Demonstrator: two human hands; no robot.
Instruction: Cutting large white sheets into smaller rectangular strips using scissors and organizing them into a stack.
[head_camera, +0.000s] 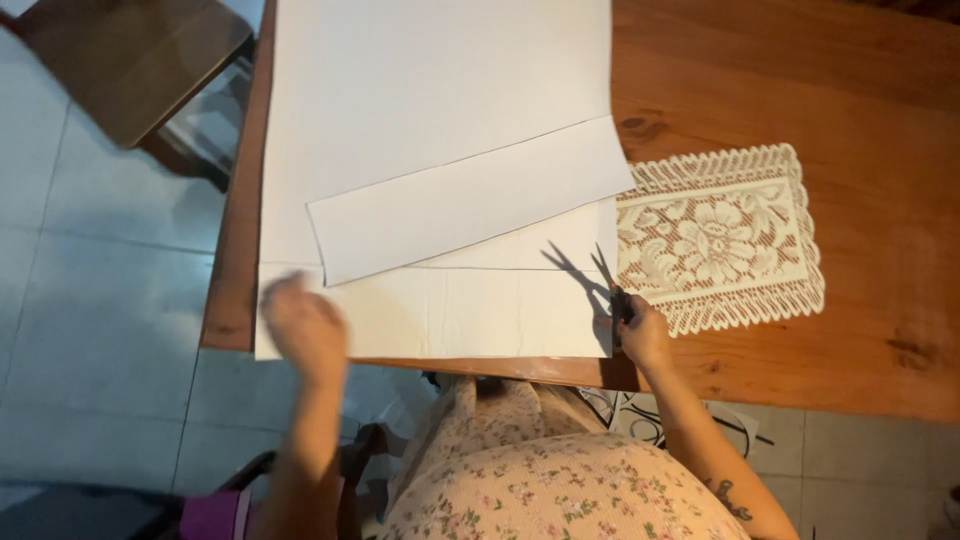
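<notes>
Scissors (606, 283) are gripped in the right hand (640, 335), blades open at the edge of the white paper (430, 110) just above it. The left hand (305, 330), blurred, is laid on the paper's near corner; its spread cannot be told. A lace mat (720, 235) lies right of the scissors on the tabletop (880, 120).

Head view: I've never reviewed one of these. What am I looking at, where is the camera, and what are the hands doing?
There is no machine here: a person wears a camera on the head, looking down at their own two hands. A wooden table carries a large white sheet, a long cut white strip lying slantwise on it, and a cream lace mat beside them. The right hand holds scissors with blades open at the sheet's right edge. The left hand, blurred, is at the sheet's near left corner; its grip cannot be judged.
</notes>
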